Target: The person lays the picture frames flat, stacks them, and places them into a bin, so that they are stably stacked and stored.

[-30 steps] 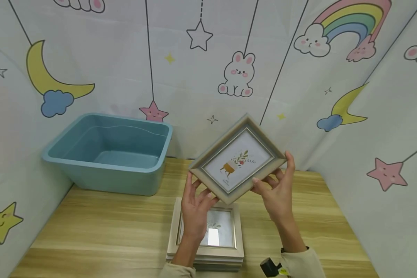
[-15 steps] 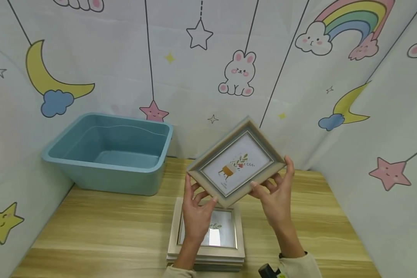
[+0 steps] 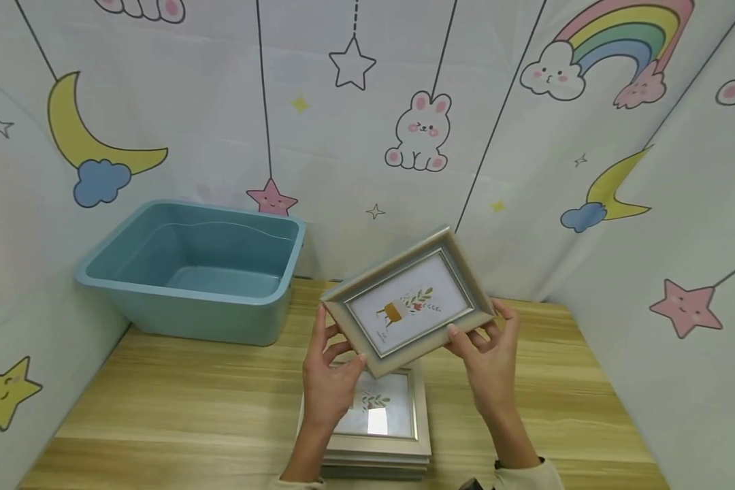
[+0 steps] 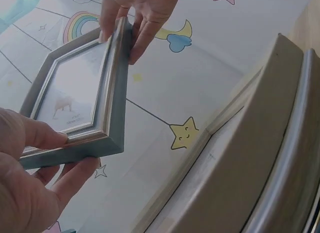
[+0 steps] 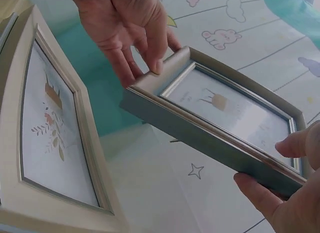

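Both hands hold a picture frame (image 3: pixel 409 303) tilted above a stack of frames. Its moulding is grey-beige, and the picture inside shows a plant in an orange and white pot on legs. My left hand (image 3: pixel 333 386) grips the lower left side, thumb on the front edge and fingers behind. On the lower right side my right hand (image 3: pixel 491 361) pinches the border between thumb and fingers. In the right wrist view the held picture frame (image 5: pixel 225 113) shows its blue-grey outer side. Below lies the stacked picture frame (image 3: pixel 421 408), a cream one with a similar plant picture, partly covered by my left hand.
A blue-green plastic tub (image 3: pixel 190 316) stands at the back left of the wooden table (image 3: pixel 190 401). A white curtain (image 3: pixel 343 136) printed with stars, moons and rabbits surrounds the table at the back and sides. Light reflects on the top stacked frame's glass.
The held picture frame has come down and slightly left, turning so its long edges lie flatter. My left hand has shifted left and down with it; both hands keep their grip.
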Action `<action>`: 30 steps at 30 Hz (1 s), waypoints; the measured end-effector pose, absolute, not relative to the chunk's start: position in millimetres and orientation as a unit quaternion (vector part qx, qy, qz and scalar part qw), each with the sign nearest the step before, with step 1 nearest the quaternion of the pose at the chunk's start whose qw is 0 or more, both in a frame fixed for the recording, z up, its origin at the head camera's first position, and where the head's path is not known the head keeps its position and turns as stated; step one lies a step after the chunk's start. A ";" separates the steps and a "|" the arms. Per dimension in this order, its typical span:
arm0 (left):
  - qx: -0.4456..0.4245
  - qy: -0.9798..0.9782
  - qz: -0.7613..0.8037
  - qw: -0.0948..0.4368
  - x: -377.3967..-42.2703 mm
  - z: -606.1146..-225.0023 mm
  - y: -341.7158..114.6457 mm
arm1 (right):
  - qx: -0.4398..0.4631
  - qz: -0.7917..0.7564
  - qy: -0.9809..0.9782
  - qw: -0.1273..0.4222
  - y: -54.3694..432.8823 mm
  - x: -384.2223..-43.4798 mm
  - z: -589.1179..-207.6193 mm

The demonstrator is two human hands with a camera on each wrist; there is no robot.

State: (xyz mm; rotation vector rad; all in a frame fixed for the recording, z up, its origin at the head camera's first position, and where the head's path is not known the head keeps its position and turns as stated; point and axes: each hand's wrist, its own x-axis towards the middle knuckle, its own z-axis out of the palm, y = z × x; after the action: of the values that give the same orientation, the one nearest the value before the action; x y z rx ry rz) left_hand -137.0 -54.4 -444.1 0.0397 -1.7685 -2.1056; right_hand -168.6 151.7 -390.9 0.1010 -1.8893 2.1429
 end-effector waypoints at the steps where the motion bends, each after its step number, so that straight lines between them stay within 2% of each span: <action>1: 0.017 -0.640 -0.744 0.192 -135.3 -443.2 -57.0 | 0.028 0.736 -0.661 0.145 153.1 -168.7 -391.2; 9: 0.026 -0.710 -0.684 0.169 -125.1 -435.3 -77.4 | -0.003 0.634 -0.738 0.230 162.2 -175.3 -399.5; 15: -0.007 -0.757 -0.626 0.188 -119.2 -427.0 -86.5 | 0.009 0.580 -0.781 0.230 165.9 -171.8 -406.8; 20: -0.030 -0.778 -0.590 0.217 -117.0 -425.1 -91.9 | 0.033 0.537 -0.824 0.179 170.3 -166.7 -406.7; 25: -0.056 -0.792 -0.554 0.249 -115.9 -426.0 -90.7 | 0.076 0.489 -0.864 0.094 175.2 -162.3 -399.6; 30: -0.062 -0.811 -0.515 0.271 -113.2 -426.2 -86.5 | 0.076 0.512 -0.856 0.005 177.5 -164.6 -387.5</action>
State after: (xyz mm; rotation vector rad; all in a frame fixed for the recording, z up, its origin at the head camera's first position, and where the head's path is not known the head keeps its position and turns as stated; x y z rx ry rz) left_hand -113.2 -86.5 -426.2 -0.1676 -2.1828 -1.3874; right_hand -164.6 177.5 -387.5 0.2372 -2.6792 1.6029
